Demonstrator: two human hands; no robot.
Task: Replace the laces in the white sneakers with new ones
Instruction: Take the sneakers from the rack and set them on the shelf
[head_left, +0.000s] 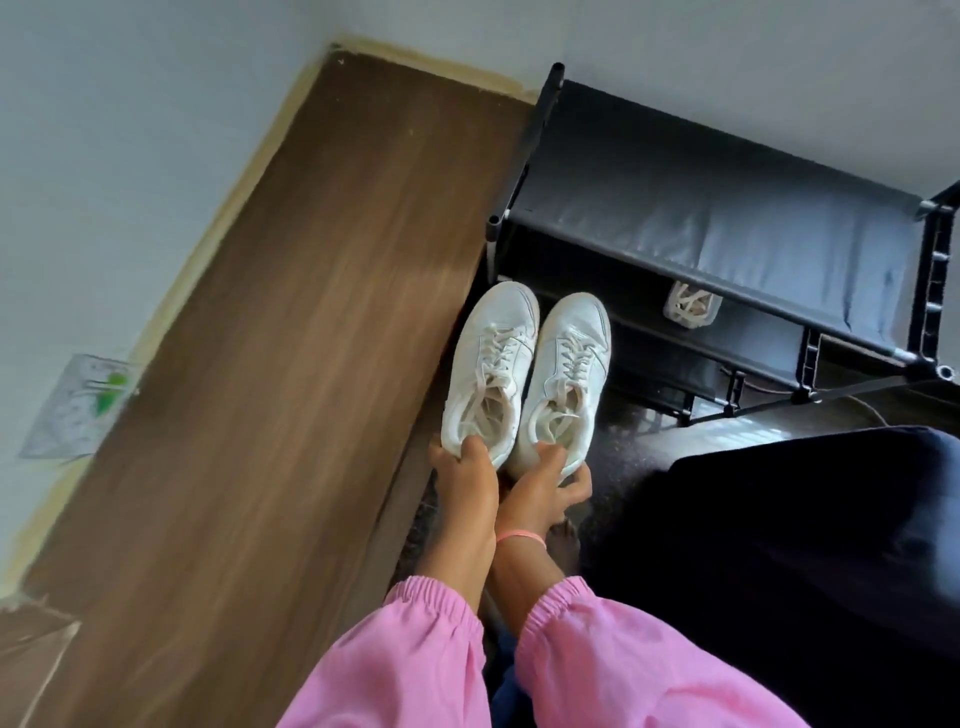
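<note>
Nearest the camera, at the bottom centre of the frame, two pink sleeves (426, 670) with gathered cuffs reached upward, the forearms side by side and touching. A thin pink band (519, 535) circled the wrist on the right-hand side. Just above, the left hand (462, 475) gripped the heel of the left sneaker (491, 369), its fingers curled over the collar and into the opening. Beside it the right hand (550, 486) held the heel of the right sneaker (563, 374) in the same way, fingertips hooked over the rim and the other fingers wrapped under the sole. Both white sneakers sat in the middle of the frame, side by side and touching, toes pointing toward the top, each threaded with white laces (493, 348) whose loose ends lay in the openings.

To the lower right a dark blue cushioned shape (805, 545) filled the corner. Left of the shoes a brown wood-grain board (260, 389) ran diagonally from the lower left to the upper centre. Beyond the toes stood a black shoe rack (675, 208) with fabric shelves; on a lower shelf, upper right of the shoes, lay a small clear packet of white laces (691, 306). At the far left a clear sheet with green marks (83, 405) hung on the pale wall (130, 130).
</note>
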